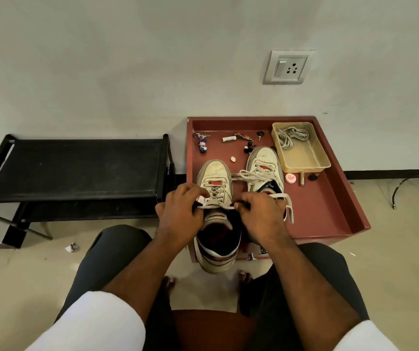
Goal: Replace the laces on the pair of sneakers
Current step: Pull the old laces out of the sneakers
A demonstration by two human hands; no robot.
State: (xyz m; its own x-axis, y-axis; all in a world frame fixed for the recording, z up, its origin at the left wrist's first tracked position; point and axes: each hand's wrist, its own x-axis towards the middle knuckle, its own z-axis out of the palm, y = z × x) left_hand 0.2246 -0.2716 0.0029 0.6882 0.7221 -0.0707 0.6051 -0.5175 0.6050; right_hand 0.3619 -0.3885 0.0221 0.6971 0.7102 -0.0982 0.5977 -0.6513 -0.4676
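Both hands work at the near shoe, which sits toe-away on the maroon table with its heel hanging past the near edge. The left hand has its fingers curled on the lace at the shoe's left side, and the right hand pinches the same lace at the right, so a stretch runs taut between them across the tongue. A loose end of lace loops out past the right hand toward the table's bare near-right part. The second shoe stands just beside, farther back and to the right, its laces slack and trailing toward the first. Behind it a beige tray holds a bundle of laces, close to the table's raised far rim. Small items lie along the back: a keychain figure, a white tube, a round badge. Left of the table, a black rack stands against the wall, with a narrow gap between them. Open floor lies to the right.
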